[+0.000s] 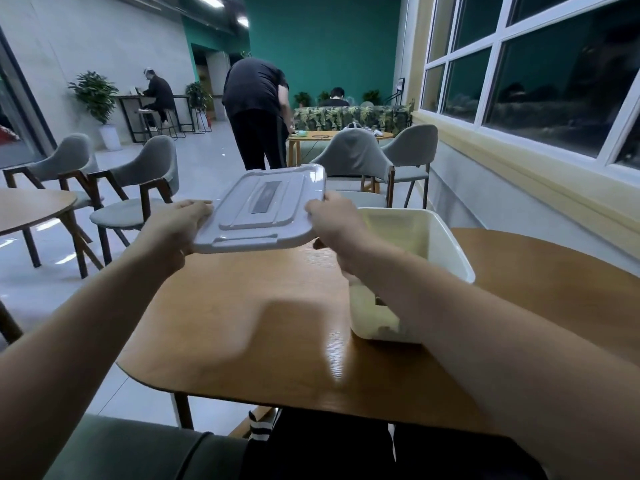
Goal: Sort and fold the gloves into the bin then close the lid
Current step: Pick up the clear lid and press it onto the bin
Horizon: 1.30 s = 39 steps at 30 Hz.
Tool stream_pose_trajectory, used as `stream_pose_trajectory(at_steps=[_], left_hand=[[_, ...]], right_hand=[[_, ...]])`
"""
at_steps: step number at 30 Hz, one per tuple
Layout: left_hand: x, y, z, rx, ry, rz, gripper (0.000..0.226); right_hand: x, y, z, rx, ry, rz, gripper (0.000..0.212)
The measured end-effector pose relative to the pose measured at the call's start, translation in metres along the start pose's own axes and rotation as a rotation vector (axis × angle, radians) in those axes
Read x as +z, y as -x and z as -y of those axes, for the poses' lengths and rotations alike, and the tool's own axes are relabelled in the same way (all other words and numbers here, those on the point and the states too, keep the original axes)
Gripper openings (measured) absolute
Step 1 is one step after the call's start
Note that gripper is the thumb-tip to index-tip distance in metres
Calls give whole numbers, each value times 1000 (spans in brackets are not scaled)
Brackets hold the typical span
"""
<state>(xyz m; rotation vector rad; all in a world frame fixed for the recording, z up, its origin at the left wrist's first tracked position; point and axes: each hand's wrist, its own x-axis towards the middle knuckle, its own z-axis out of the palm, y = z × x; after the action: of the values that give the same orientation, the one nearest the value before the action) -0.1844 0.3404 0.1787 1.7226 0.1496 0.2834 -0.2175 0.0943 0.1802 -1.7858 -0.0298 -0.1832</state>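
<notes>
Grey lid (263,209), gripped by left hand (176,230) and right hand (334,230), left of bin (446,237); level it over bin, then press.

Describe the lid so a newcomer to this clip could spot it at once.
On the near wooden table an open white bin stands at the right. Just left of it, the left hand and right hand hold a flat pale grey lid above the tabletop. Alone in being held aloft, it has a dark rectangular strip at its centre.
</notes>
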Motion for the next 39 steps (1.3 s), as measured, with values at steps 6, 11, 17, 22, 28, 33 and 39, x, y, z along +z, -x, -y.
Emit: stream_pose_trajectory(at_steps=[6,11,17,22,28,33,39], left_hand=[[61,22,-5,1,-47,117,15],[115,38,-9,12,-142,235,17],[155,61,-13,58,-230,333,18],[165,68,-14,99,-250,368,14],[171,74,-7,127,-267,381,20],[172,78,0,163,-259,400,10],[171,84,7,199,-268,404,23]], right_hand=[[-89,2,4,-16,292,-48,19],[-146,7,-11,-20,548,-126,24],[-189,19,-25,11,621,-177,26],[-202,29,-34,26,664,-164,31],[-210,36,-49,65,684,-150,32],[-211,36,-63,57,705,-154,42],[-209,40,-76,34,648,-166,49]])
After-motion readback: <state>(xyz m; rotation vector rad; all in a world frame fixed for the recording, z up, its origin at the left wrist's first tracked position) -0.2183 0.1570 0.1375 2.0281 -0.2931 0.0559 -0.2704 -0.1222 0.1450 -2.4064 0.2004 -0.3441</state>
